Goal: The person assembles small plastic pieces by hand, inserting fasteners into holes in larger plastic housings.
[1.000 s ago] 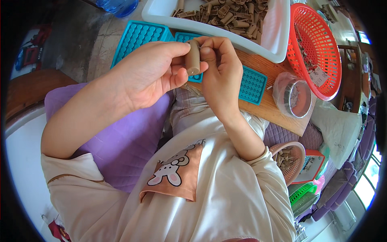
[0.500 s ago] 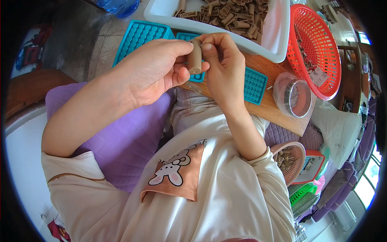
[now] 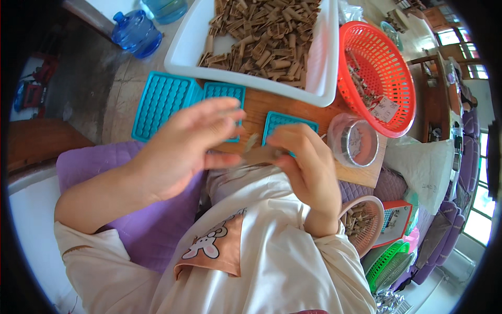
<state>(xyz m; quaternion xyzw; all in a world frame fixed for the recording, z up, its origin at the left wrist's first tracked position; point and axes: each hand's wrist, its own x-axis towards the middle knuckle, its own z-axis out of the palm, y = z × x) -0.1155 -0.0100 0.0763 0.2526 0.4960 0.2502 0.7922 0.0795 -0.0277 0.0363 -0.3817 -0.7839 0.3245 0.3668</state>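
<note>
In front of my lap, my right hand (image 3: 308, 165) pinches a tan plastic piece (image 3: 261, 155) between thumb and fingers. Motion smears the piece; a thin part of it sticks up at its left end. To its left, my left hand (image 3: 180, 149) has its fingers stretched and apart, with nothing visible in them. Its thumb tip comes close to the piece; whether they touch I cannot tell. Beyond the hands, a large white tub (image 3: 246, 79) holds a heap of similar tan half-shells and cylinders (image 3: 272, 44).
Teal pitted trays (image 3: 162, 99) lie on the wooden board (image 3: 254, 111), another teal tray (image 3: 293, 119) behind my right hand. A red basket (image 3: 402, 68) and a plastic-wrapped round container (image 3: 342, 144) are at right. A pink basket (image 3: 374, 222) of tan pieces sits lower right; blue water jugs (image 3: 137, 34) stand far left.
My left hand has let go of the tan cylinder and opened, moving down and left. My right hand has come down with the piece, now tilted sideways. The view has shifted, showing more of the tub.
</note>
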